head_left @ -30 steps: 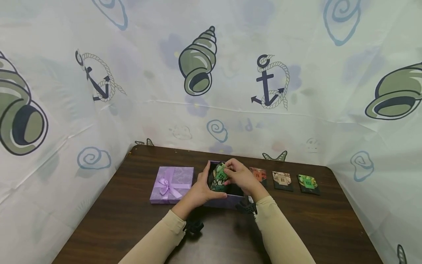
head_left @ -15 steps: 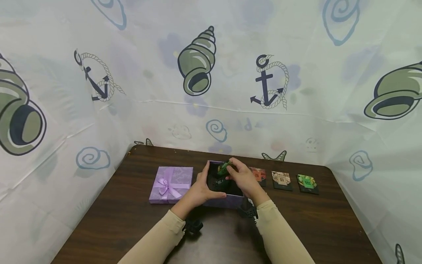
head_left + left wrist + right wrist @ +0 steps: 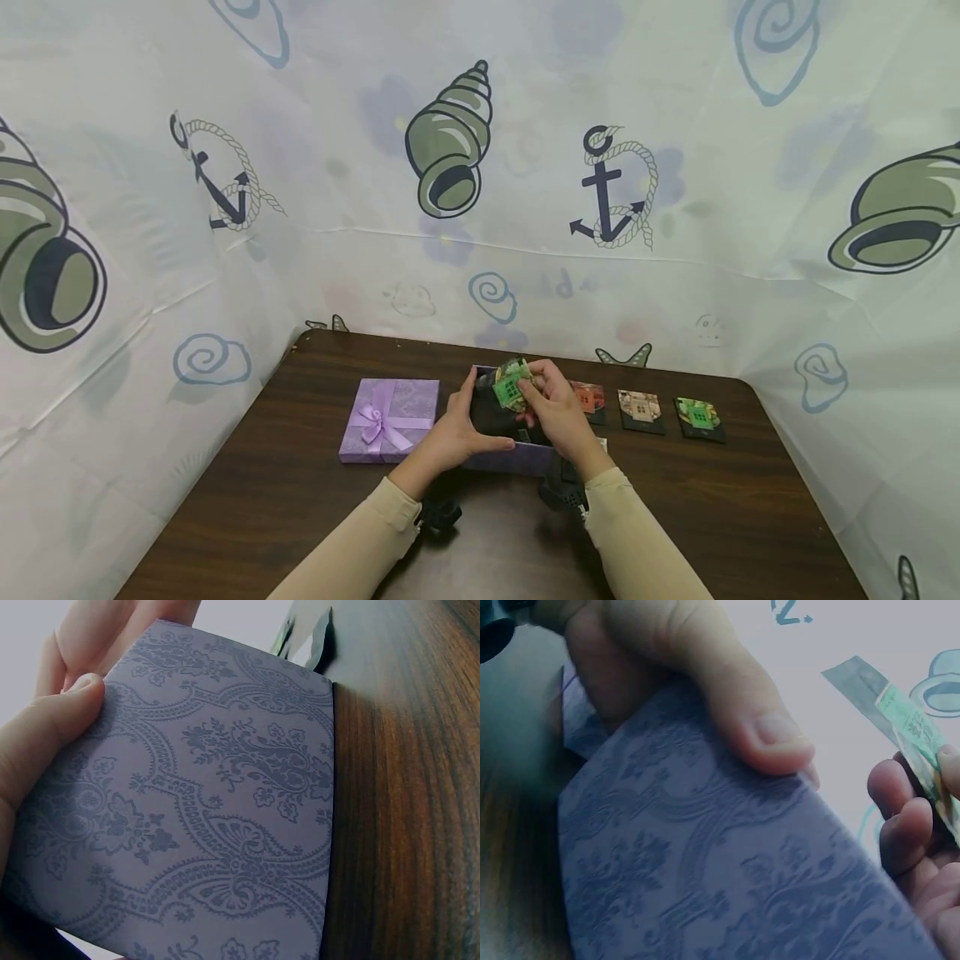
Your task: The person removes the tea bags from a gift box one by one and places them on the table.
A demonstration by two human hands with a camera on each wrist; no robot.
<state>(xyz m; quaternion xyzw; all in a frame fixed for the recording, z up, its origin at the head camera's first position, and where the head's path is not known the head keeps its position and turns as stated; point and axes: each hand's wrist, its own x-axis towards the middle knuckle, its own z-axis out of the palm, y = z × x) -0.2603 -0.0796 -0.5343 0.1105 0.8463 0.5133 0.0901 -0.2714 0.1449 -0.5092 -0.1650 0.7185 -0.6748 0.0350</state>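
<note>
My left hand [image 3: 453, 433] holds the open purple box [image 3: 510, 460] at its left side, thumb along the front rim and fingers along the left wall. In the left wrist view, the thumb lies on the top edge of the patterned box wall [image 3: 225, 787]. My right hand [image 3: 561, 414] pinches a small flat green packet [image 3: 511, 387] with a house picture above the box opening. The right wrist view shows the packet [image 3: 916, 724] tilted, with a clear end sticking out past the fingers. Black material shows inside the box, partly hidden by the right hand.
A purple lid [image 3: 412, 400] with a ribbon bow lies left of the box. To the right lie a red packet [image 3: 589, 402], partly behind the right hand, a beige packet [image 3: 641, 411] and another green packet [image 3: 701, 417] in a row on the brown table [image 3: 675, 508].
My right hand has raised the green packet from inside the box and turned it, edge-on and then face-up again. My left hand has stayed on the box.
</note>
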